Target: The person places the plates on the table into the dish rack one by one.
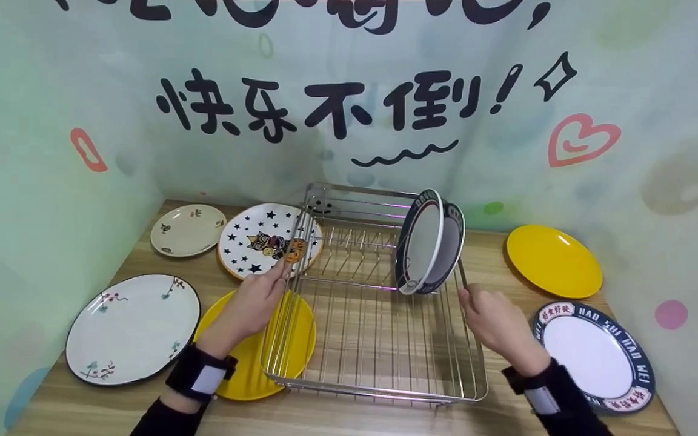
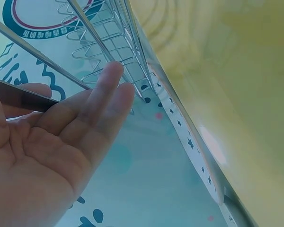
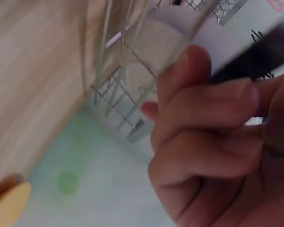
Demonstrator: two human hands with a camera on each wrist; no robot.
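A metal wire dish rack is held at both sides. My left hand pinches its left rail between thumb and index finger; in the left wrist view the other fingers extend loosely beside the wires. On the right side, my right hand grips the opposite rail with curled fingers, seen close in the right wrist view. Two dark-rimmed white plates, a nearer plate and one behind it, stand on edge in the rack's right rear slots. Whether the rack touches the table I cannot tell.
Left of the rack lie a small cream plate, a star-patterned plate, a white floral plate and a yellow plate, partly behind the wires. Another yellow plate and a blue-rimmed plate lie right. A printed backdrop encloses the table.
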